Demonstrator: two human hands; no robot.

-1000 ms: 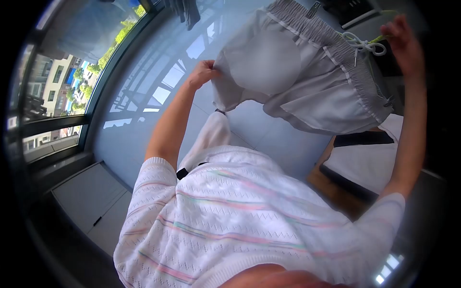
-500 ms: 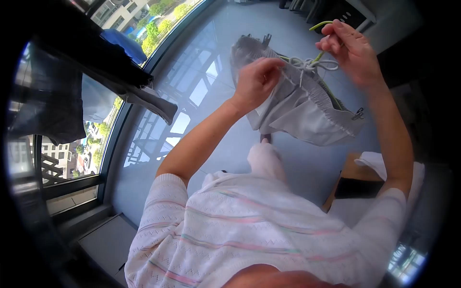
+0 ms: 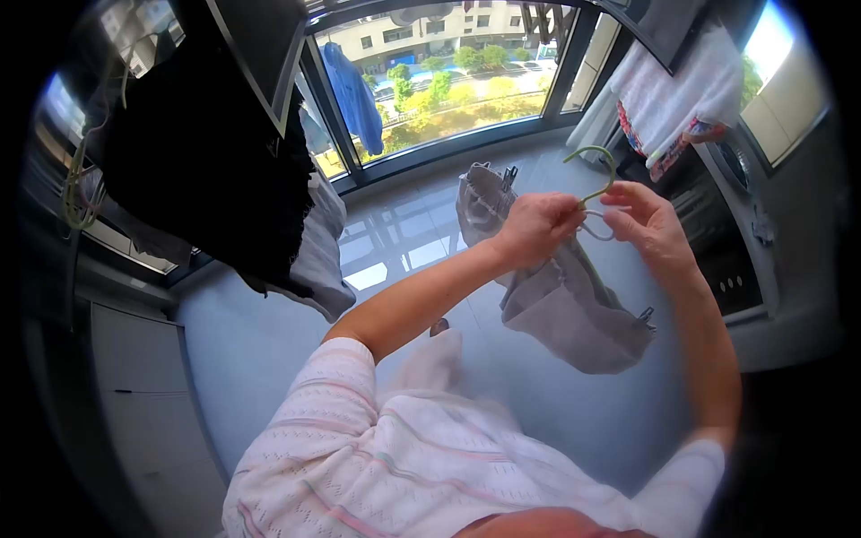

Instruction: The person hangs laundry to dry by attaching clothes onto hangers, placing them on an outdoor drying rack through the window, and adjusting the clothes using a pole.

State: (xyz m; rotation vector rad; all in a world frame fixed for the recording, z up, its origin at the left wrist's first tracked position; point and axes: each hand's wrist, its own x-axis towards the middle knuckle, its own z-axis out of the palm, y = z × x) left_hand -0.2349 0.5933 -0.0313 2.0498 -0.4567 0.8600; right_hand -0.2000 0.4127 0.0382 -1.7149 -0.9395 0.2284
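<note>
Grey shorts point(image 3: 574, 318) hang from a green clip hanger point(image 3: 613, 170), with a dark clip point(image 3: 647, 316) at each end of the waistband. My left hand point(image 3: 543, 229) is closed around the hanger just below its hook, beside the gathered waistband. Close on its right, my right hand point(image 3: 659, 229) has its fingers bent together at the white drawstring point(image 3: 599, 235), which loops out between the two hands. The hook rises above both hands, its open end toward the left. My left fingers hide the drawstring's knot.
Dark and grey garments point(image 3: 215, 170) hang at the left, and a blue garment point(image 3: 354, 99) hangs by the window. A white towel point(image 3: 682, 99) hangs at the upper right above a dark-fronted appliance point(image 3: 708, 233). A pale cabinet point(image 3: 148, 386) stands lower left.
My view has turned toward the window and the right-hand appliance. My left hand has moved from the waistband to the hanger's neck; my right hand has come down from the hook to the drawstring.
</note>
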